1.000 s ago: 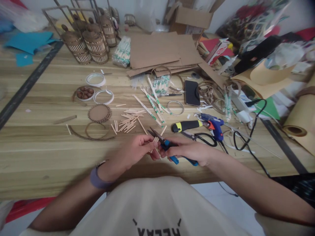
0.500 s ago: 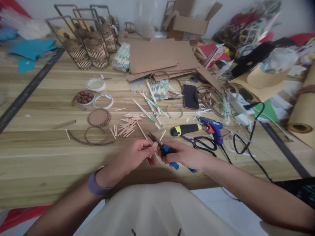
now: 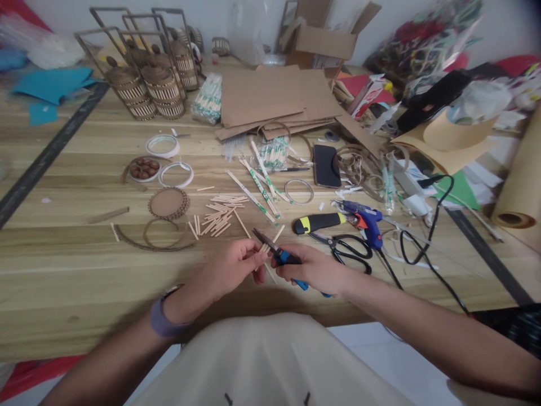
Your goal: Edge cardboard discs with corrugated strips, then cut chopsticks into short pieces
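Note:
My left hand [image 3: 243, 264] is closed, pinching light wooden sticks [image 3: 265, 247] between thumb and fingers near the table's front edge. In my right hand [image 3: 315, 269] is a pair of blue-handled pliers [image 3: 288, 257], its dark jaws pointing up and left across the sticks. The fingers partly hide where jaws and wood meet. Just beyond my hands lies a loose pile of short cut sticks [image 3: 222, 215]. Behind that pile are longer chopsticks [image 3: 257, 186] in green-printed wrappers.
Right of my hands lie a black-and-yellow cutter [image 3: 319, 223], black-handled scissors [image 3: 350, 252] and a blue glue gun [image 3: 367, 223] with its cord. A phone [image 3: 327, 166], cardboard sheets [image 3: 270, 96] and stick-covered lanterns [image 3: 163, 90] sit farther back. A round cardboard piece [image 3: 169, 203] lies left.
The pliers' handles look slightly closer together in my right hand. Both hands stay in nearly the same place, and the view shifts slightly.

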### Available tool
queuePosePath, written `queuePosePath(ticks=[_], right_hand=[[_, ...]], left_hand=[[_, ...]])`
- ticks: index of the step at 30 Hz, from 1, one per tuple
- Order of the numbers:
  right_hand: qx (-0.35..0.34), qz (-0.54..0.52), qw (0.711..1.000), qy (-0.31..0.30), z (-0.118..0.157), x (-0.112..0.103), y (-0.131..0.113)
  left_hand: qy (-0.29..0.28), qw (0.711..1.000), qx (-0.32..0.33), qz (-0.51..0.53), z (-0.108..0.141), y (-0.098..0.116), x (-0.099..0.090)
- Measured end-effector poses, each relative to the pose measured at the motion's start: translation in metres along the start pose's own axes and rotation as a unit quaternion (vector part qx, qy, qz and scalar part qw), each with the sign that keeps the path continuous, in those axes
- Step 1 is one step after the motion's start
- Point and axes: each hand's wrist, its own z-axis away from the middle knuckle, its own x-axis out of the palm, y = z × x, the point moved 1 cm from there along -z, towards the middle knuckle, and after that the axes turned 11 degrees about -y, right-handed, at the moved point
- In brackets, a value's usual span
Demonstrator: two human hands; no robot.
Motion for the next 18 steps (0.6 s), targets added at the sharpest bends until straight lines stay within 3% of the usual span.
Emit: queuePosePath(ticks=[8,18], right_hand=[[0.012,-0.134,0.990,-0.031,0.005,0.000,-0.009],[0.006,-0.112,0.993,-0.031,0.000,0.002,0.001]], left_hand=[[0.006,0.999,-0.022,-0.035,0.004,0.012,0.000],[0.007,0.999,-0.024,-0.043,0.003,0.012,-0.001]])
